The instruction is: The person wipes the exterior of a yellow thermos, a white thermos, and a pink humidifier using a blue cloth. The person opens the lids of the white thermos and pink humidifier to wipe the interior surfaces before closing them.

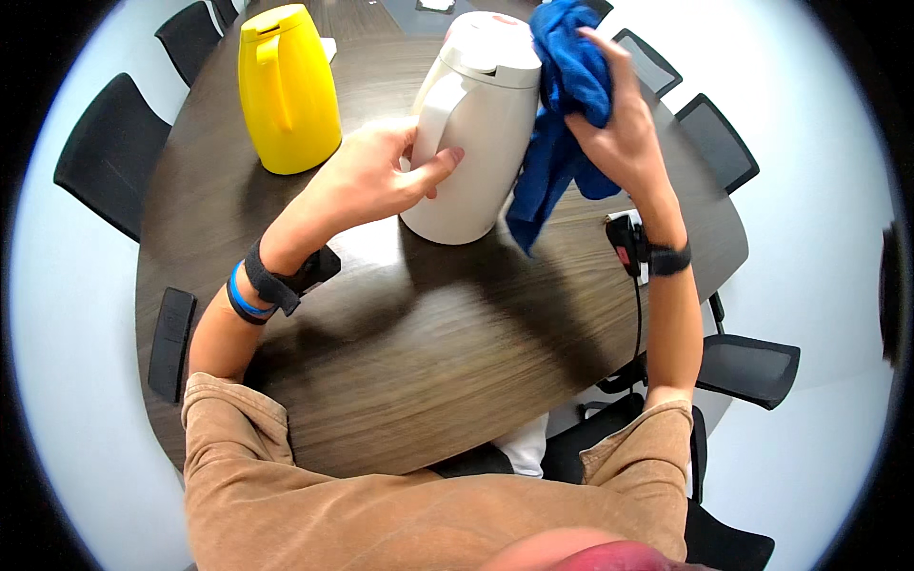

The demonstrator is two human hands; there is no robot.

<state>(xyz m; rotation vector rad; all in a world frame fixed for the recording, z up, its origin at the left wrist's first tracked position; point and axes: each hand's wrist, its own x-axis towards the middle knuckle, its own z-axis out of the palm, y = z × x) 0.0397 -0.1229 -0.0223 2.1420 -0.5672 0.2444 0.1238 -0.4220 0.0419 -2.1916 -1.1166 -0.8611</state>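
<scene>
Yellow jug [286,90] just left of white kettle [476,133]; chairs [109,152] around table [428,362].

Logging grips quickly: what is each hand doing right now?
Left hand: closed on the white kettle handle.
Right hand: closed, holding the blue cloth.

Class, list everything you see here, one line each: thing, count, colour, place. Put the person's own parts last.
White plastic kettle: one, white, table centre.
Yellow plastic jug: one, yellow, far left of table.
Blue cloth: one, blue, against kettle's right side.
Dark wooden oval table: one, brown.
Black office chairs: several, black, around table.
Left hand: one, grip on kettle handle; black wrist strap.
Right hand: one, grip on cloth; black wrist strap.
</scene>
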